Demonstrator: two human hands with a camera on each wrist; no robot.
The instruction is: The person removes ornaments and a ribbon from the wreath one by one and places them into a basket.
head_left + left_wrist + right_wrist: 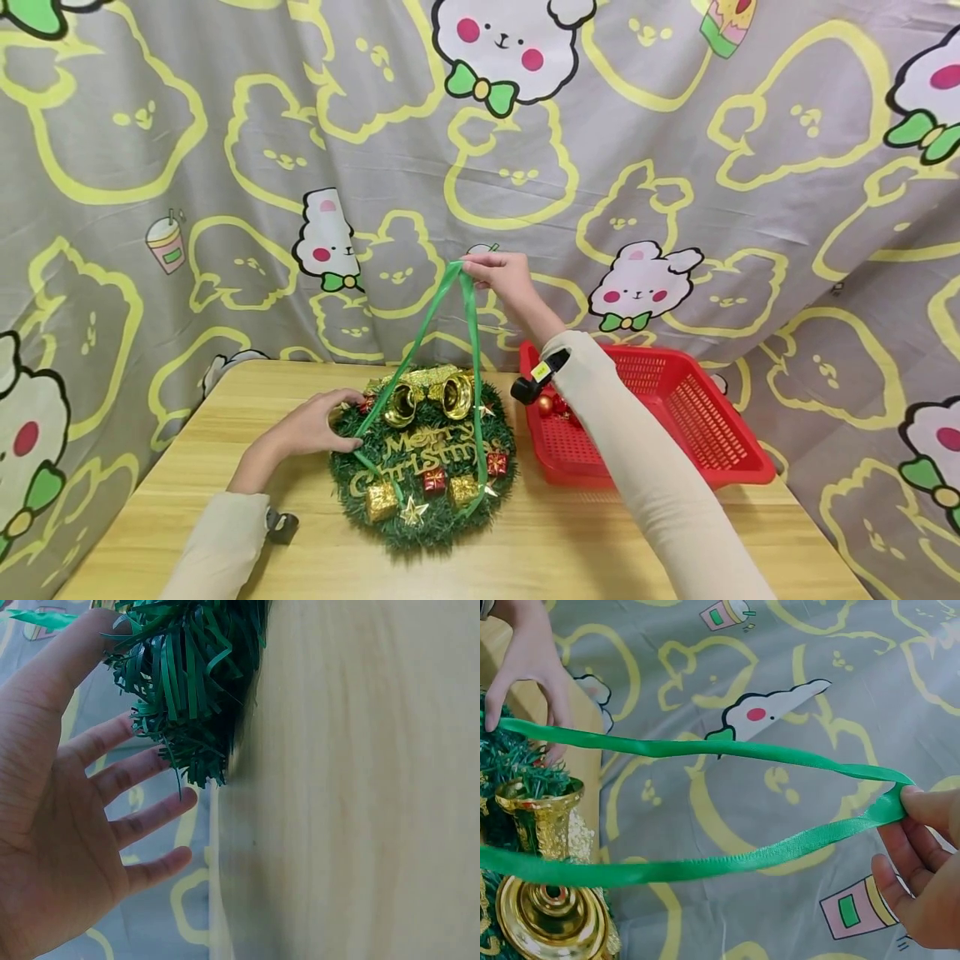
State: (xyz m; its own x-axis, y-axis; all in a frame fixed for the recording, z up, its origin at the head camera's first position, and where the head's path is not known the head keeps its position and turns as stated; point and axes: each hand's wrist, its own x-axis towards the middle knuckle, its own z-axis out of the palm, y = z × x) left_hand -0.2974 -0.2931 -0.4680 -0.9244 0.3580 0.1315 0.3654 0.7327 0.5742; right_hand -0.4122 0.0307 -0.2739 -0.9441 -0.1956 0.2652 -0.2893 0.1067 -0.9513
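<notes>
A green tinsel Christmas wreath (420, 533) lies on the table with gold bells (456, 397), small gift boxes, stars and gold "Merry Christmas" lettering. My left hand (318, 425) holds its left rim, thumb on the front and fingers around the outer side. In the left wrist view, the other fingers of that hand (67, 817) spread past the green fringe. Above the wreath, my right hand (501, 275) pinches the top of a green ribbon (426, 329) between thumb and fingers. The ribbon loop stands stretched upward, its two strands running down to the wreath.
Right of the wreath stands a red plastic basket (720, 425) with perforated walls. A few red and gold baubles (546, 406) lie at its left end, partly behind my right sleeve. Behind the wooden table (300, 550) hangs a grey patterned curtain (405, 167).
</notes>
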